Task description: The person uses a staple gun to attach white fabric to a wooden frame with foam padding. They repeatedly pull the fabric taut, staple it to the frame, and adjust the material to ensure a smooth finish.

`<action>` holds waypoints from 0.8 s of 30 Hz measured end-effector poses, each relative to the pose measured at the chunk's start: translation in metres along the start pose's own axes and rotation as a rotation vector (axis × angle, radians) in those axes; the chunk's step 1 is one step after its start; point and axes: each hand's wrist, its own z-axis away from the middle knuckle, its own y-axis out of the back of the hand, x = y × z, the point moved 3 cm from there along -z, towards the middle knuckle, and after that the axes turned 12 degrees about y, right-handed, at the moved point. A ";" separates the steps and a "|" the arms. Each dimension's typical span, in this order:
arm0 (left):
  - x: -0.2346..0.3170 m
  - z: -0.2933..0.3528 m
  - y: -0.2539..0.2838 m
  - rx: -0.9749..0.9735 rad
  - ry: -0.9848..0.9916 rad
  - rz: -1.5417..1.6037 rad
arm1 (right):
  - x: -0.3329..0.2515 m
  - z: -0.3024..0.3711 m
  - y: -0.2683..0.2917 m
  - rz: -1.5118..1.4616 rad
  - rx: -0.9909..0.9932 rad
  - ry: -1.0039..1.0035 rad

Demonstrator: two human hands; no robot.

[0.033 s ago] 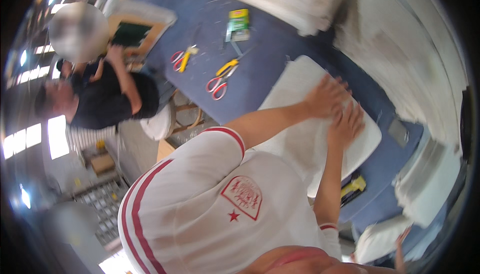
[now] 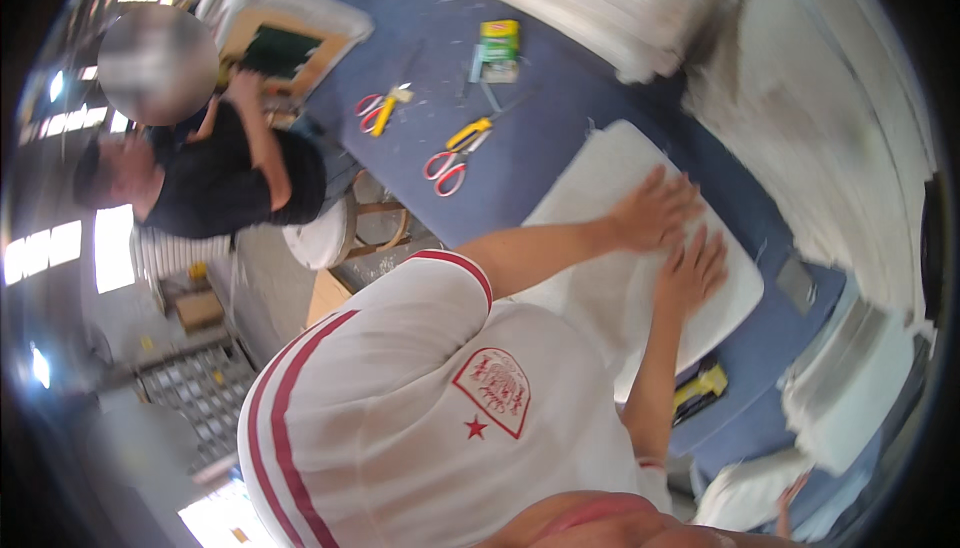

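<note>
Flat and palm down, the left hand and the right hand lie close together on a white padded panel, fingers loosely spread and neither gripping anything. This panel, with its rounded corners, rests on the blue-covered table, set askew toward the table's right end; one edge faces the upper right, with a rounded corner at either end. Its near part disappears behind the white shirt of the person, so which way its long axis runs cannot be told for certain; both forearms also cross in front of it. Just beside its lower-right edge is a yellow-and-black tool, and a flat grey piece sits near the table's right end. Left of the panel and apart from it, red-and-white-handled scissors lie with a yellow-handled tool, while a second pair of scissors is closer to the table's left edge. Beyond them stands or lies a green-and-yellow box. Heaped white material borders the far edge. Past the left edge, a co-worker in black is near a white-topped stool and a framed board at the table's upper-left corner.
</note>
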 end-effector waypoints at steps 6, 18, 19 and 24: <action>-0.056 0.153 0.041 0.067 0.233 -0.028 | -0.008 0.160 0.046 -0.128 -0.100 -0.109; -0.117 0.259 0.080 -0.520 0.946 1.013 | 0.048 0.259 0.053 -1.363 0.007 -0.855; -0.109 0.256 0.098 -0.519 0.957 0.968 | 0.057 0.257 0.060 -1.352 -0.018 -0.856; -0.084 0.233 0.263 -0.515 0.506 0.454 | 0.127 0.236 0.168 -1.350 0.030 -0.731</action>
